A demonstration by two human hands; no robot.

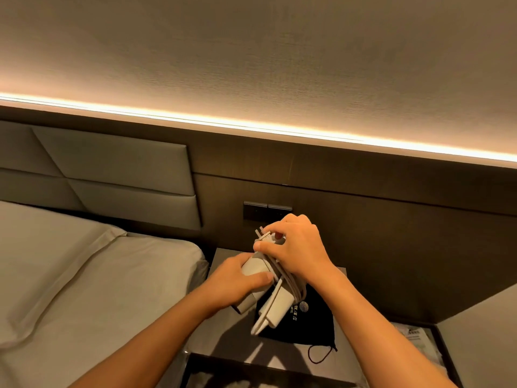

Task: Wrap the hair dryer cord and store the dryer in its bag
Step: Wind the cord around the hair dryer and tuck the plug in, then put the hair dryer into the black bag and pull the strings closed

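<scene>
Both hands (296, 247) grip dryer (257, 268) above bag (307, 326).

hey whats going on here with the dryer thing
A person is winding the cord around a white hair dryer held above a bedside table. The left hand grips the dryer's body while the right hand presses the cord near the plug end. The black drawstring bag lies flat on the table beneath, not yet used.

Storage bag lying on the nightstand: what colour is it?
Black drawstring fabric bag with a small pale printed logo, seen clearly in the head view.
</scene>
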